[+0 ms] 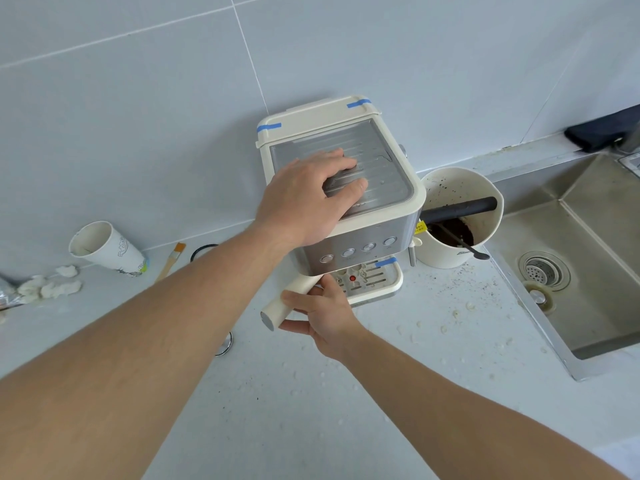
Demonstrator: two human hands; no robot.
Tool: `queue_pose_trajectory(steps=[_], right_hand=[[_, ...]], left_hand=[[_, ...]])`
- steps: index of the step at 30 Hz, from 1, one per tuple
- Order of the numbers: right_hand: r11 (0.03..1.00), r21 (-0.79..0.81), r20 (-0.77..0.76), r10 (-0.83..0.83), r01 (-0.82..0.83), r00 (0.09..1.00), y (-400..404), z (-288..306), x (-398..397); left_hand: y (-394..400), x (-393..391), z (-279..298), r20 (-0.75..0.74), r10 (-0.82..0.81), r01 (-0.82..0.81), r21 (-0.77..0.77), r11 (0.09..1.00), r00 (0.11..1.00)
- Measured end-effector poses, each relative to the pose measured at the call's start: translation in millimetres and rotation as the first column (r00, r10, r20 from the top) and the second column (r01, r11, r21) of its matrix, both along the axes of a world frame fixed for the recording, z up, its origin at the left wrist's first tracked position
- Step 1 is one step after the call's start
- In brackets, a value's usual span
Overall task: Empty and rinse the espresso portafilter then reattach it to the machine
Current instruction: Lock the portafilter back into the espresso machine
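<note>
A cream and steel espresso machine [381, 202] stands against the tiled wall. My left hand [308, 195] lies flat on its ribbed metal top, pressing down. Under the machine's front, the portafilter's cream handle [289, 301] sticks out toward the lower left; its basket end is hidden below the machine. My right hand [322, 311] grips this handle, fingers wrapped around it. The drip tray [391, 285] with a red float shows just behind my fingers.
A cream knock box [485, 233] with a black bar and coffee grounds stands right of the machine. A steel sink [588, 271] lies at the far right. A tipped paper cup [107, 247], a brush [171, 261] and tissue scraps sit left. Grounds and droplets dot the counter.
</note>
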State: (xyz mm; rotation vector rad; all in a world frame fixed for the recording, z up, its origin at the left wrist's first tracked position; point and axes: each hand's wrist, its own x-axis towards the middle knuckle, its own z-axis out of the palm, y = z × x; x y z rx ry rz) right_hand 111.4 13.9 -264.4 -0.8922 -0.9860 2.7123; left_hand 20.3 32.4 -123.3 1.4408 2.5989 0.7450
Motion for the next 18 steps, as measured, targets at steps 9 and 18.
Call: queue_pose_trajectory(steps=[9, 18], right_hand=[[0.996, 0.019, 0.014, -0.086, 0.086, 0.996, -7, 6, -16], [0.998, 0.054, 0.024, 0.018, -0.02, 1.0, 6, -4, 19]], left_hand=[[1, -1, -2, 0.0, 0.007, -0.007, 0.008, 1.0, 1.0], [0, -4, -4, -0.005, 0.018, -0.018, 0.009, 1.0, 1.0]])
